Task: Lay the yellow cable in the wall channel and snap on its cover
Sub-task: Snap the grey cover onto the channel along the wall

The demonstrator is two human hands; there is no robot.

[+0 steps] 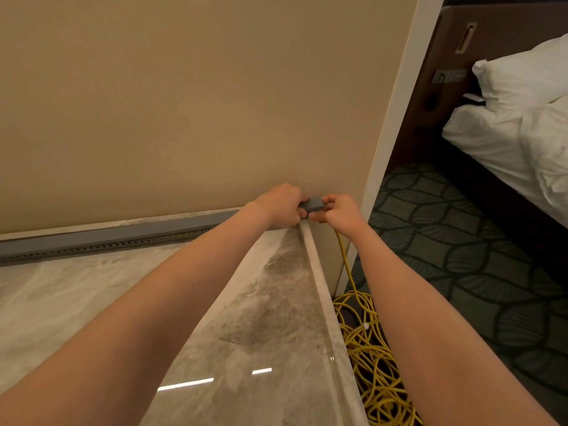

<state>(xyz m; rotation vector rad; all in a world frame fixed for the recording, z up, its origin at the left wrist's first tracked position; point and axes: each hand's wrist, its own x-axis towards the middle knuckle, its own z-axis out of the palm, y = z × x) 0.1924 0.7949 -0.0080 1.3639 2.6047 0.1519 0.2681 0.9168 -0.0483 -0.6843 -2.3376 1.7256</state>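
Grey channel cover [313,204] is pinched between left hand [281,204] and right hand [339,210], arms outstretched.

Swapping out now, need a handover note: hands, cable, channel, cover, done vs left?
Left hand and right hand: both pinch the right end of the grey cover, at the wall corner.
Channel: runs along the wall base above the marble top; the cover looks seated along the left stretch.
Yellow cable: rises from under the right hand's grip; the spare lies coiled on the floor.
Done: most of the cover appears on.
Left: press the end home, check the cable's exit.
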